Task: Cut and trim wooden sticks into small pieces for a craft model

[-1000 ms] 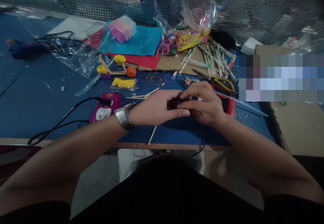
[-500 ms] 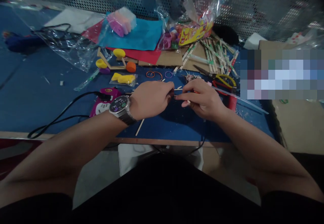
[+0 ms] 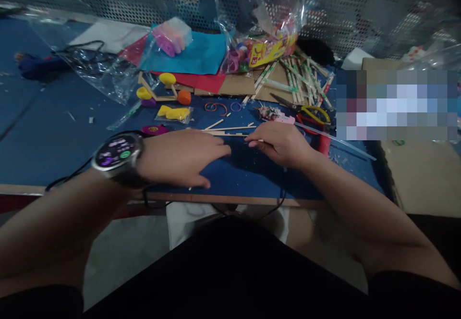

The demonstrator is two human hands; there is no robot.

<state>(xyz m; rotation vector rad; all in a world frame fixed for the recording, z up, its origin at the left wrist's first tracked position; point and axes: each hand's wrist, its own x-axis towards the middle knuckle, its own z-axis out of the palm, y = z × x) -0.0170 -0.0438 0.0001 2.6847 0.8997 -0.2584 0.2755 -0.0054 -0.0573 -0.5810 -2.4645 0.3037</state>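
Observation:
My left hand [image 3: 183,158], with a watch [image 3: 117,153] on its wrist, is over the blue table with its fingers apart and nothing in them. My right hand [image 3: 286,143] is closed in a pinch on a thin wooden stick, whose pale end [image 3: 260,140] peeks out at the fingers. Between the hands lie several light wooden sticks [image 3: 234,129], partly behind my left fingers. Just beyond my right hand rests what looks like a pink glue gun [image 3: 284,119], a long clear glue stick [image 3: 345,145] trailing to the right.
Yellow-handled pliers [image 3: 319,112] lie right of centre. Behind are wrapped chopsticks [image 3: 302,81], a bag of colourful clay [image 3: 266,52] and blue felt [image 3: 205,55]. A small wooden frame with coloured wheels [image 3: 162,97] stands left of centre. A magenta box [image 3: 154,130] is partly hidden by my left hand.
My left hand has moved left and towards me, away from my right hand, and its fingers have spread. My right hand stays near its place, pinching the stick.

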